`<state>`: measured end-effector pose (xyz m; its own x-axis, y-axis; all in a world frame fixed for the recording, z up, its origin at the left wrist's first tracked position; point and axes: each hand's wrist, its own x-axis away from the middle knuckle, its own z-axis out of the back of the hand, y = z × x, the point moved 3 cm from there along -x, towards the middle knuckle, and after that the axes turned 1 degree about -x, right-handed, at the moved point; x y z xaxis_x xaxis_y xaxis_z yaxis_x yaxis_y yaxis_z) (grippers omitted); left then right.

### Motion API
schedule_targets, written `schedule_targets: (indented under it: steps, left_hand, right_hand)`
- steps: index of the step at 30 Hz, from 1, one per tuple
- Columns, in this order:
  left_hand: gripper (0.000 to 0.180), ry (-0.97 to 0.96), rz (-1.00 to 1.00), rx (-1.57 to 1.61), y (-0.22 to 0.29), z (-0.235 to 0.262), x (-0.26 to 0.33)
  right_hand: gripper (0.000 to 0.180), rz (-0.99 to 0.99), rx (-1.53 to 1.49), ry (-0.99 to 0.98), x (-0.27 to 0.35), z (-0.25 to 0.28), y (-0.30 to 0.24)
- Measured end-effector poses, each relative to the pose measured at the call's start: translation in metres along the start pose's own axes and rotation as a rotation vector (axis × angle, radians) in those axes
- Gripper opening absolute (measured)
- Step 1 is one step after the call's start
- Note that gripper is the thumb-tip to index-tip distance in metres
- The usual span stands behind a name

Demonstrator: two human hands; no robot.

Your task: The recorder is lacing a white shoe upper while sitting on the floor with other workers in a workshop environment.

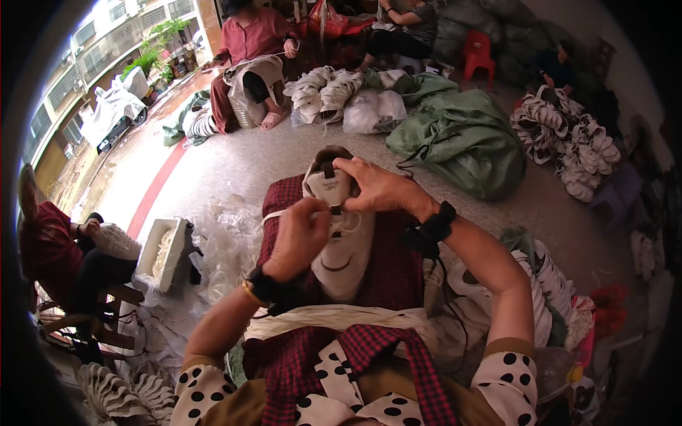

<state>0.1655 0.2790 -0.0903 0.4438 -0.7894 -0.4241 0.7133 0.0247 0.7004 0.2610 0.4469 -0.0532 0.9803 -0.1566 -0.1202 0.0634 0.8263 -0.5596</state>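
Observation:
A white sneaker (pixel 342 263) lies on my lap over a dark red checked cloth (pixel 398 263), its toe toward me. My right hand (pixel 380 186) grips the shoe's tongue (pixel 331 186) near the collar, thumb and fingers on its edge. The dark lining shows behind the tongue. My left hand (pixel 298 238) is curled over the left side of the shoe, slightly blurred. A white shoelace (pixel 273 216) sticks out at its left, seemingly pinched in the closed fingers. Some lace also crosses the shoe below the tongue.
White strands (pixel 341 321) lie across my lap. To the left are clear plastic bags (pixel 227 234) and a white foam box (pixel 158 266). Bundled white shoes (pixel 543 284) lie at my right. Ahead are a green sack (pixel 462 142) and several seated people.

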Motion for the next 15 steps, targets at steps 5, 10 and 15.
schedule_targets:
  steps: [5, 10, 15]
  left_hand:
    - [0.013, 0.085, 0.011, 0.015, 0.006, 0.003, -0.004]
    - [0.012, 0.053, 0.018, 0.037, 0.01, -0.001, 0.001]
    - [0.017, 0.014, 0.008, 0.034, 0.008, 0.003, -0.004]
  right_hand:
    - [0.087, -0.01, -0.008, 0.033, 0.003, -0.002, 0.008]
    - [0.08, 0.018, -0.011, 0.05, 0.003, -0.002, 0.006]
    - [0.073, -0.016, -0.131, 0.035, 0.005, -0.003, 0.008]
